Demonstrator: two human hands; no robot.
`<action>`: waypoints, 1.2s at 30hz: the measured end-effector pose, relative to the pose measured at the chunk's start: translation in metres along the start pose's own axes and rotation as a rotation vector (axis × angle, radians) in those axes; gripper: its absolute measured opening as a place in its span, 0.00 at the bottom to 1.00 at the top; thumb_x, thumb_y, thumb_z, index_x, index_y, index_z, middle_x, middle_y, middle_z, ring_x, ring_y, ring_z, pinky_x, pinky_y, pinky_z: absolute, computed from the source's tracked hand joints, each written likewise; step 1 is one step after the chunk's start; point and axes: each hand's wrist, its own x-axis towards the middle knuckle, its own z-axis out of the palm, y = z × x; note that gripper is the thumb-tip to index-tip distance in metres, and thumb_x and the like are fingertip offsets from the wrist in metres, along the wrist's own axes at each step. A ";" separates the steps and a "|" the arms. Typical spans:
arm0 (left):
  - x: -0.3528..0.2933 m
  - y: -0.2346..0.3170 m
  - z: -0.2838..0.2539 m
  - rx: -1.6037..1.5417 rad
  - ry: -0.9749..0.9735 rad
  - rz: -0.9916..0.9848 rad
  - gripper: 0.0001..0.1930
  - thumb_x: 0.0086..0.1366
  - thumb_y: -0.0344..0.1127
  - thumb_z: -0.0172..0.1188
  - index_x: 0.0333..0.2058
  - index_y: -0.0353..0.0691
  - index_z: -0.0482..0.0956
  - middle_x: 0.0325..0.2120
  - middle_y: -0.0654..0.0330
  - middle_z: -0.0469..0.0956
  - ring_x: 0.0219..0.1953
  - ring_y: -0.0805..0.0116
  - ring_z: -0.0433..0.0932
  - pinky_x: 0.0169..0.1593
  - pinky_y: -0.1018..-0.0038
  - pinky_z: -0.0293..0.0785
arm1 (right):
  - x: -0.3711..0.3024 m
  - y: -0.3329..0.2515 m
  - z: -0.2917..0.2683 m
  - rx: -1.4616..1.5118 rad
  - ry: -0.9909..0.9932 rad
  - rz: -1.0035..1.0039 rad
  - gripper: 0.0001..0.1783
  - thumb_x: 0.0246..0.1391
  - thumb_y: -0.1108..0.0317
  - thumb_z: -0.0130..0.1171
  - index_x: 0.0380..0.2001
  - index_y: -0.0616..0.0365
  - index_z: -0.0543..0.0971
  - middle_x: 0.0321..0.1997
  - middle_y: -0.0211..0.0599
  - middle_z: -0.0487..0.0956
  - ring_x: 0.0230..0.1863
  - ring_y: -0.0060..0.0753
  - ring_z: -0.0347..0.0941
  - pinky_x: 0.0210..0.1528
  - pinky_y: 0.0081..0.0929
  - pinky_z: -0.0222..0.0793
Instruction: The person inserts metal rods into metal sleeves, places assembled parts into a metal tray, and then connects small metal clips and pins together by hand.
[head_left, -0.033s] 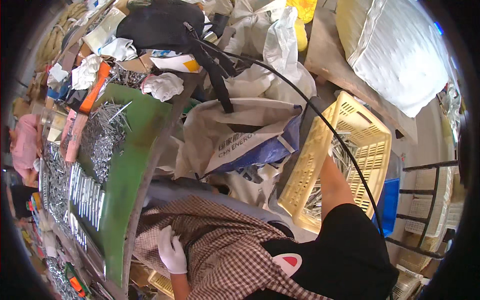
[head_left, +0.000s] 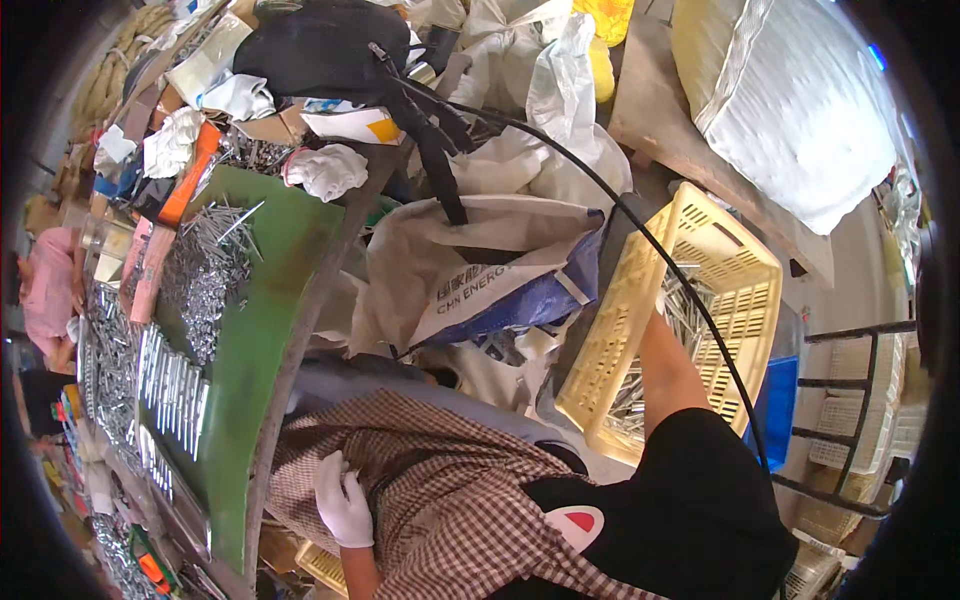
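Over the checked apron (head_left: 440,480) hangs my left hand (head_left: 345,500) in a white glove, its fingers loosely extended and apart, with nothing seen in it. My bare right forearm (head_left: 673,370) reaches down into a yellow slotted plastic crate (head_left: 612,320). Thin metal rods (head_left: 688,312) lie in that crate around the arm. My right hand itself is hidden by the crate's wall, so its fingers and anything in them do not show. On the green bench surface (head_left: 285,290) at left are a row of shiny metal rods (head_left: 175,385) and a heap of small metal pieces (head_left: 205,290).
A black cable (head_left: 640,230) arcs across the crate. Between bench and crate sits an open white-and-blue woven bag (head_left: 480,260). White gloves (head_left: 328,173) and a black bag (head_left: 310,55) lie at the bench's far end. A black metal rack (head_left: 850,385) stands right. Another person in pink (head_left: 52,285) is far left.
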 end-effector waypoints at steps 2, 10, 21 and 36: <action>0.002 -0.002 0.000 0.055 0.002 0.028 0.17 0.56 0.20 0.52 0.47 0.29 0.73 0.44 0.47 0.73 0.40 0.56 0.75 0.44 0.67 0.74 | -0.003 0.013 0.000 0.009 -0.006 0.007 0.49 0.49 0.51 0.58 0.67 0.48 0.43 0.46 0.59 0.76 0.49 0.53 0.74 0.51 0.42 0.67; -0.002 -0.009 -0.014 0.033 0.039 -0.024 0.16 0.58 0.21 0.51 0.47 0.30 0.73 0.44 0.48 0.73 0.39 0.56 0.76 0.44 0.67 0.74 | -0.225 -0.046 -0.046 -0.438 -0.194 -0.039 0.55 0.48 0.55 0.59 0.69 0.45 0.35 0.44 0.60 0.77 0.44 0.57 0.76 0.46 0.44 0.70; 0.035 -0.008 0.001 -0.167 -0.043 0.245 0.18 0.56 0.18 0.51 0.47 0.32 0.74 0.43 0.47 0.74 0.41 0.54 0.76 0.46 0.67 0.73 | -0.274 0.020 -0.125 -0.121 -0.131 0.012 0.35 0.41 0.61 0.57 0.57 0.56 0.68 0.41 0.49 0.80 0.42 0.45 0.76 0.47 0.31 0.69; 0.049 0.037 0.004 -0.322 -0.065 0.509 0.15 0.55 0.22 0.58 0.43 0.36 0.77 0.39 0.50 0.78 0.42 0.52 0.77 0.47 0.64 0.73 | -0.294 -0.133 -0.206 0.833 0.015 -0.292 0.06 0.51 0.66 0.52 0.30 0.52 0.66 0.14 0.26 0.63 0.10 0.19 0.59 0.11 0.18 0.56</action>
